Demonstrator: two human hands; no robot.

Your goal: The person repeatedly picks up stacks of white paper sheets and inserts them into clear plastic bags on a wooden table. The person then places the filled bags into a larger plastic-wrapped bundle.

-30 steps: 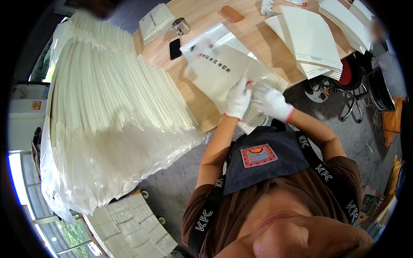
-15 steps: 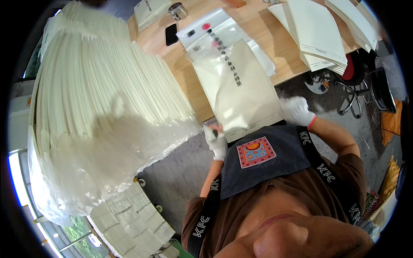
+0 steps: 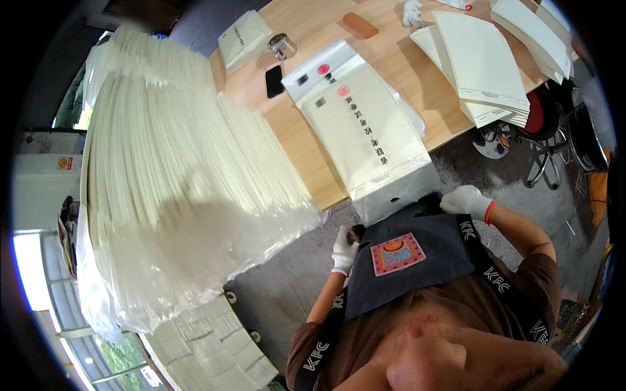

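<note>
A stack of cream paper envelopes [image 3: 368, 133] with dark print and a red round mark lies in a clear plastic bag [image 3: 401, 195], whose loose end hangs over the table's near edge toward me. My left hand [image 3: 344, 253], in a white knit glove with dark fingertips showing, is curled closed beside the near left corner of the bag. My right hand [image 3: 467, 202], gloved in white with a red cuff, is closed just beyond the near right corner, against the dark apron [image 3: 417, 225]. What either hand grips, if anything, is hidden.
A tall bulk of cream sheets [image 3: 176, 150] wrapped in clear film stands at the left. On the wooden table [image 3: 306, 143] are a phone [image 3: 274, 81], a metal mug [image 3: 282, 47], a brown block [image 3: 360, 26] and fanned envelope stacks [image 3: 482, 62]. Beyond its right edge stands a chair [image 3: 541, 111].
The envelope stack now lies flatter, its printed face fully visible and the bag's end toward me. Both hands sit slightly lower and to the right in the picture. The whole view has shifted.
</note>
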